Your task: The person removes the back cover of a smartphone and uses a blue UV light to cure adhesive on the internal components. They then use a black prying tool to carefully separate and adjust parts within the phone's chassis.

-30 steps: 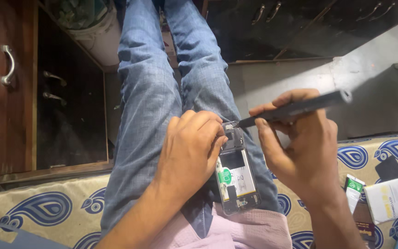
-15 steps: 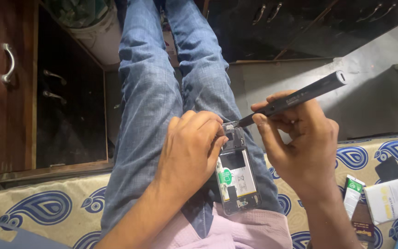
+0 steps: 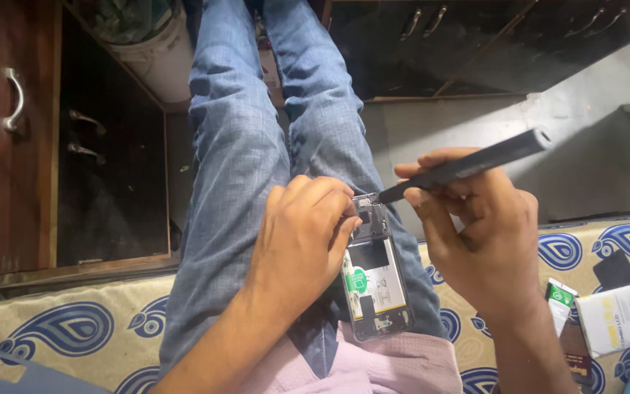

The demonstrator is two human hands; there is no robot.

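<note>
White bucket (image 3: 156, 62) sitting in open dark cabinet (image 3: 114, 168); white box (image 3: 621, 317) and black slab (image 3: 615, 271) lying on paisley-patterned cushion (image 3: 52, 328); blue jeans (image 3: 235, 146) showing.

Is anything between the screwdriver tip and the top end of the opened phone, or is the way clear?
Nothing visible blocks it. The screwdriver in the right hand already meets the top edge of the opened phone. The left hand grips the phone's left side, its fingertips beside the tip.

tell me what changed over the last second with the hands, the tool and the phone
Very little. The right hand tilted the dark screwdriver a bit steeper, its rear end rising slightly; the tip stayed at the top corner of the opened phone. The left hand kept its grip on the phone, which stayed on the lap.
</note>
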